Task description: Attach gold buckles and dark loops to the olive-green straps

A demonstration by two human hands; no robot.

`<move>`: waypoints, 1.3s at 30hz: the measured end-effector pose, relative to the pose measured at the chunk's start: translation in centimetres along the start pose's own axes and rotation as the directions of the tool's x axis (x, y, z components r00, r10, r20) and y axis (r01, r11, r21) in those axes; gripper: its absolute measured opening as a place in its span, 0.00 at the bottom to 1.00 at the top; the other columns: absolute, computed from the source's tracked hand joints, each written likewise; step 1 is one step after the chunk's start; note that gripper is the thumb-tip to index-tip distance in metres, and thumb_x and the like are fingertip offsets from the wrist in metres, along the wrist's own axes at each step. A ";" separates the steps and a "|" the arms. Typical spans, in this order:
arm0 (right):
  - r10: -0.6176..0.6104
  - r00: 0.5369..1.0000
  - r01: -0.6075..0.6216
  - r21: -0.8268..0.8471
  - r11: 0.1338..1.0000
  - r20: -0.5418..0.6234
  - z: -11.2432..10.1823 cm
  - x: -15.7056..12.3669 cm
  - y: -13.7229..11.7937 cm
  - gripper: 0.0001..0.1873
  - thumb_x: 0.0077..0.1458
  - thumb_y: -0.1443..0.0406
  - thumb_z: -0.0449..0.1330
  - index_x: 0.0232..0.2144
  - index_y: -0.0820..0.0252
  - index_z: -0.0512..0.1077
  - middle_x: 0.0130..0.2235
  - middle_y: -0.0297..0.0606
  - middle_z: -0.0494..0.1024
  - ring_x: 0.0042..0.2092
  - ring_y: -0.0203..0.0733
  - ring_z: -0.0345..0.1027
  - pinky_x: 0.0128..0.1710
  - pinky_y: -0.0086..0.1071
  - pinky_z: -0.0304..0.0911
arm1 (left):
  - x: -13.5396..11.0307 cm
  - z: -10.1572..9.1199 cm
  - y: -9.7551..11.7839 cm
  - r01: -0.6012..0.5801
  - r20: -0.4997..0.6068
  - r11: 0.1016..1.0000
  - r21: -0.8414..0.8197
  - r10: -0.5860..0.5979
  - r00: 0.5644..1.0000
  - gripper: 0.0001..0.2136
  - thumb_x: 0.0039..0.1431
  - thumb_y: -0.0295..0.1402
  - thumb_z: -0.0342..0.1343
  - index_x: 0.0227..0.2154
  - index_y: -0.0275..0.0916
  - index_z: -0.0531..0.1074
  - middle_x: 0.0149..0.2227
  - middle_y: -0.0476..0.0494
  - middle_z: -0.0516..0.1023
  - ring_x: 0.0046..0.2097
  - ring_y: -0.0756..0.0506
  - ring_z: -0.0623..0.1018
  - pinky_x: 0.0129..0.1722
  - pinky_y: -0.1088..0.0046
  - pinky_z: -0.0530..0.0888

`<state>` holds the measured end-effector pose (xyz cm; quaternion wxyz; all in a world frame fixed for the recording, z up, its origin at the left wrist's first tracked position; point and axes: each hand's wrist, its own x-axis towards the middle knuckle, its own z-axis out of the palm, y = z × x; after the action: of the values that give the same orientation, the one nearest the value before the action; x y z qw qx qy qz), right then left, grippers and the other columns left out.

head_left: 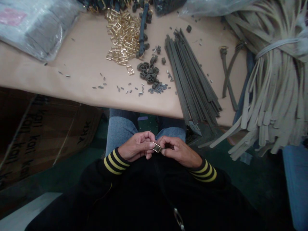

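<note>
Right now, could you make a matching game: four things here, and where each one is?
1. Rectangular metal buckle
2. Gold buckles
3. Beige straps
4. Dark grey strips

A. Tied in a bundle, hanging past the table's edge
B. Held between the left hand and right hand
C. Stacked lengthwise on the table
D. Heaped on the table

1-B, 2-D, 3-A, 4-C

A brown cardboard box (48, 134) printed "YKK" sits below a tan paper-covered table (72, 77), which bears a clear plastic bag of grey goods (36, 29), dark grey ribbed strips (192, 73), and a hanging bundle of long beige straps (276, 86).
</note>
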<state>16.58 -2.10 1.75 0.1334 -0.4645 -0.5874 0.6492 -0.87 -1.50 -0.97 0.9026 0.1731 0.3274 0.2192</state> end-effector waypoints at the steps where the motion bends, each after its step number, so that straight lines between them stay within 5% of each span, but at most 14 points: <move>1: -0.001 1.000 0.001 0.004 1.000 0.000 0.0 0.0 -0.1 0.04 0.41 0.70 0.50 0.20 0.60 0.57 0.28 0.35 0.66 0.32 0.37 0.59 0.34 0.30 0.54 | 0.0 0.1 0.1 -0.008 -0.005 1.000 -0.011 0.008 1.000 0.13 0.40 0.30 0.61 0.25 0.33 0.62 0.22 0.53 0.67 0.19 0.58 0.66 0.15 0.85 0.66; 9: 0.067 0.997 -0.066 0.041 0.997 -0.034 -0.2 -0.1 -0.3 0.04 0.37 0.71 0.48 0.17 0.60 0.55 0.31 0.38 0.68 0.34 0.40 0.60 0.34 0.31 0.53 | -0.6 1.2 0.9 -0.055 -0.036 0.998 0.018 0.055 0.998 0.13 0.42 0.28 0.59 0.22 0.35 0.57 0.22 0.55 0.67 0.13 0.62 0.59 0.08 0.89 0.55; 16: 0.075 0.997 -0.072 0.123 0.990 -0.014 0.1 0.1 0.0 0.05 0.37 0.71 0.50 0.17 0.60 0.56 0.29 0.37 0.69 0.32 0.38 0.61 0.32 0.30 0.55 | -0.4 1.0 0.5 -0.019 -0.045 1.000 0.024 0.020 0.999 0.17 0.38 0.34 0.62 0.23 0.36 0.57 0.19 0.58 0.65 0.13 0.62 0.57 0.08 0.88 0.57; 22: 0.050 0.986 -0.071 -0.133 0.989 -0.157 0.6 0.3 -1.2 0.06 0.39 0.73 0.51 0.19 0.60 0.56 0.28 0.37 0.70 0.31 0.38 0.62 0.32 0.30 0.55 | -0.1 1.2 0.6 0.022 -0.170 0.925 0.379 0.047 0.984 0.16 0.39 0.36 0.60 0.25 0.36 0.58 0.15 0.61 0.60 0.12 0.60 0.57 0.09 0.86 0.58; 28: -0.075 0.954 -0.064 -0.443 0.894 -0.289 1.4 0.8 -2.1 0.09 0.38 0.76 0.49 0.19 0.59 0.54 0.24 0.34 0.64 0.28 0.36 0.59 0.28 0.28 0.53 | -0.1 1.2 1.3 0.010 -0.203 0.773 0.634 0.154 0.967 0.09 0.47 0.35 0.52 0.23 0.33 0.62 0.17 0.56 0.60 0.15 0.58 0.60 0.13 0.83 0.58; 33: -0.041 0.980 -0.047 -0.422 0.905 -0.196 0.6 1.5 -2.7 0.05 0.44 0.74 0.51 0.25 0.61 0.59 0.25 0.33 0.66 0.28 0.35 0.61 0.29 0.27 0.55 | -0.2 0.3 1.4 -0.090 -0.149 0.737 0.670 0.253 0.956 0.10 0.49 0.37 0.50 0.23 0.34 0.62 0.23 0.53 0.62 0.19 0.57 0.62 0.16 0.81 0.62; 39: -0.020 1.000 0.016 -0.416 0.909 -0.007 -0.4 2.4 -3.1 0.06 0.45 0.69 0.56 0.28 0.60 0.62 0.26 0.31 0.66 0.30 0.34 0.61 0.30 0.25 0.55 | -0.1 -0.8 0.4 -0.056 -0.056 0.859 0.508 0.098 0.994 0.15 0.51 0.45 0.46 0.26 0.37 0.57 0.13 0.57 0.62 0.14 0.55 0.63 0.13 0.83 0.58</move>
<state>14.48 0.74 3.50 0.0406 -0.4804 -0.7157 0.5053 -1.65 -1.11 -1.32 0.8022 0.4077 0.4022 0.1686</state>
